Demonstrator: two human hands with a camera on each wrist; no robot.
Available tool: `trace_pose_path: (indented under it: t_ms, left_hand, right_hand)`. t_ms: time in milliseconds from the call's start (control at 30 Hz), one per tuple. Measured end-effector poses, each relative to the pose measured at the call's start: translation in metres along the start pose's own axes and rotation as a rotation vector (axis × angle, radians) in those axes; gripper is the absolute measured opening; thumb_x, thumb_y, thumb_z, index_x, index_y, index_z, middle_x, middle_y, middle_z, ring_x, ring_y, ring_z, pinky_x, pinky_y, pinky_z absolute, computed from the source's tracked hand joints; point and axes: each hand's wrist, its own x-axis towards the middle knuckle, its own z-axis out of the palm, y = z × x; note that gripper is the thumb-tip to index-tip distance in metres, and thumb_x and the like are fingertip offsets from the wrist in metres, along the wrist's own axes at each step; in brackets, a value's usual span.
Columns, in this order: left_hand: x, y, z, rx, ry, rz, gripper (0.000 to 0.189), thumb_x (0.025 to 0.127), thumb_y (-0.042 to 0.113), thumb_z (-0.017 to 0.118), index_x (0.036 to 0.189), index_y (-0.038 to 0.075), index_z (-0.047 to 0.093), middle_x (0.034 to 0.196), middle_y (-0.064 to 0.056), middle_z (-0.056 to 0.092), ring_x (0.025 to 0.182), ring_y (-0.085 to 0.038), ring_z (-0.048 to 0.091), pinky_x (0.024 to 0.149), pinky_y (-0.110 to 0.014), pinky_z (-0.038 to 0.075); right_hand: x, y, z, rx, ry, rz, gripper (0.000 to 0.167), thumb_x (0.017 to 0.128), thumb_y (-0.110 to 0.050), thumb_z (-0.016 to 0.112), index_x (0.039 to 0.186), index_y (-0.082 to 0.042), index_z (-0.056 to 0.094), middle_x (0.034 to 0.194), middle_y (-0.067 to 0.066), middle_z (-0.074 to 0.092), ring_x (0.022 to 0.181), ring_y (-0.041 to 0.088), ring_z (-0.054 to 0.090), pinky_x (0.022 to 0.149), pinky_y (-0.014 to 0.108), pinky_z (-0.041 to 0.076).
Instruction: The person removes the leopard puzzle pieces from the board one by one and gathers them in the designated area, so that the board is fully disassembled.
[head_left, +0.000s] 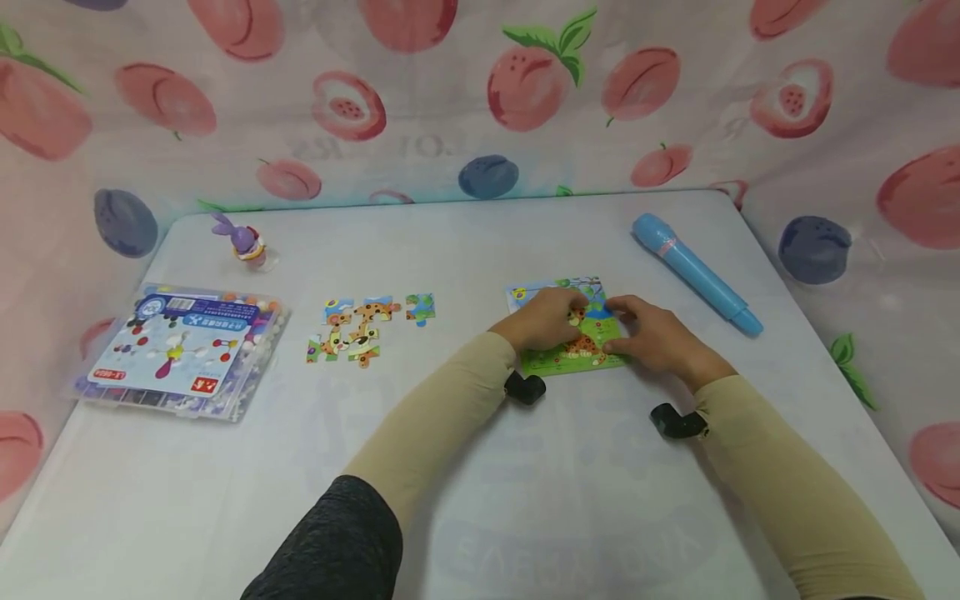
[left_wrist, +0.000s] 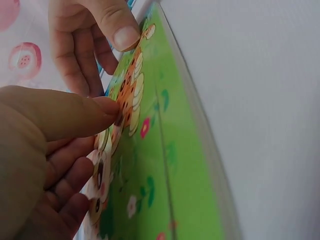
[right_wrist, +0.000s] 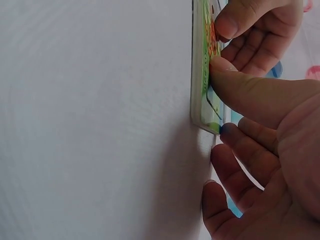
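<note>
A picture puzzle board [head_left: 540, 361] with a green field and a spotted orange animal lies on the table. My left hand [head_left: 547, 319] is over its upper middle, thumb touching the picture; its curled fingers are partly hidden, and I cannot tell whether it pinches a piece. At the board's right side, my right hand [head_left: 660, 335] rests its thumb on the face, with the index finger near the edge and the other fingers loosely spread. In the left wrist view the board [left_wrist: 165, 150] shows flowers and a grey edge. Left of the board lie several loose puzzle pieces [head_left: 363, 337], partly joined.
A blue pen-like tube [head_left: 697, 275] lies at the back right. A clear plastic box [head_left: 180, 350] with a printed blue label stands on the left. Behind it is a small purple figurine [head_left: 243, 242]. A fruit-patterned cloth [head_left: 420, 108] hangs behind the white table [head_left: 480, 500].
</note>
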Motion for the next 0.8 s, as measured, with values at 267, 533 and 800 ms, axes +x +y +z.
trace_pose_path:
  t_ms: [267, 533, 800]
  left_hand:
    - [0.002, 0.002, 0.006, -0.057, 0.033, -0.037, 0.051, 0.094, 0.014, 0.069, 0.142, 0.004, 0.053, 0.135, -0.007, 0.057, 0.124, -0.018, 0.051, 0.103, -0.026, 0.041]
    - [0.003, 0.006, 0.005, -0.025, 0.025, -0.025, 0.055, 0.094, 0.012, 0.069, 0.145, 0.006, 0.049, 0.139, -0.006, 0.052, 0.124, -0.016, 0.05, 0.101, -0.024, 0.041]
    - [0.004, 0.011, 0.004, -0.004, 0.004, -0.05, 0.054, 0.095, 0.011, 0.067, 0.145, 0.009, 0.049, 0.141, -0.005, 0.048, 0.128, -0.016, 0.048, 0.105, -0.026, 0.04]
  right_hand:
    - [0.0, 0.001, 0.0, -0.007, 0.006, -0.012, 0.07, 0.092, -0.021, 0.074, 0.15, -0.004, 0.039, 0.145, 0.028, 0.045, 0.137, 0.044, 0.036, 0.112, 0.06, 0.025]
    - [0.002, 0.002, 0.0, -0.014, 0.01, -0.012, 0.072, 0.091, -0.02, 0.074, 0.151, -0.002, 0.037, 0.143, 0.029, 0.046, 0.136, 0.044, 0.037, 0.112, 0.06, 0.026]
    - [0.0, -0.001, 0.0, -0.011, 0.011, -0.013, 0.073, 0.091, -0.022, 0.075, 0.15, -0.001, 0.036, 0.143, 0.028, 0.046, 0.134, 0.043, 0.039, 0.111, 0.059, 0.028]
